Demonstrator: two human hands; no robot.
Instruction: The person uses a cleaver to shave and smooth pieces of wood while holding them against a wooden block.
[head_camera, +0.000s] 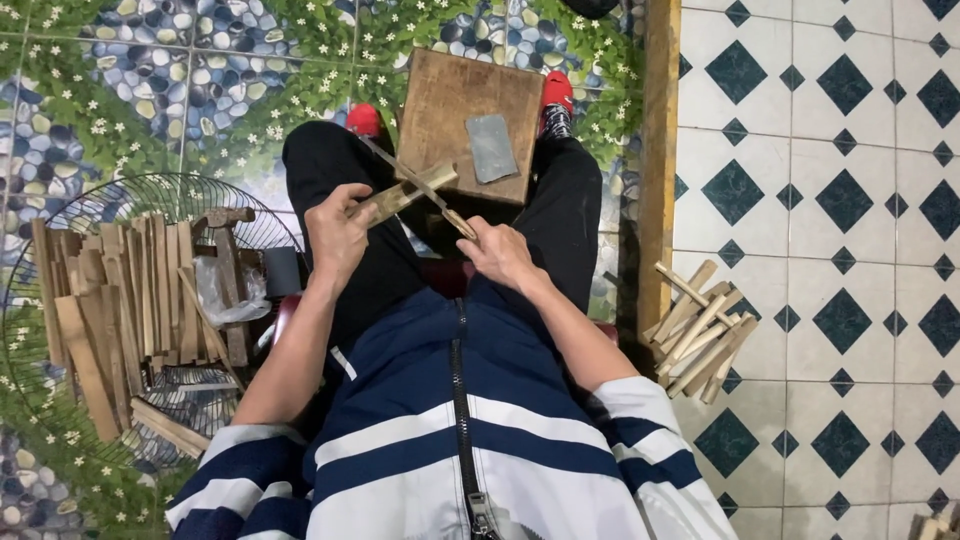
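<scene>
Here, from the largest thing down to the smallest:

- A round wire fan guard lies flat on the pebble-patterned floor at the person's left, bearing a heap of split wooden slats with a crumpled clear plastic bag among them.
- A square wooden block stands between the knees, its top worn, with a flat grey sharpening stone resting on it.
- A second, smaller pile of short pale sticks lies on the diamond-tiled floor at the right, well apart from the hands.
- The left hand is closed around the near end of a wooden strip, which juts out over the lap towards the block; it looks light, stiff and dry, likely to splinter along the grain, so it is best held near one end with the fingers wrapped round the flat faces.
- The right hand is clenched on the handle of a thin knife, whose blade crosses the strip; the blade is narrow and probably keen, to be gripped by the handle only.
</scene>
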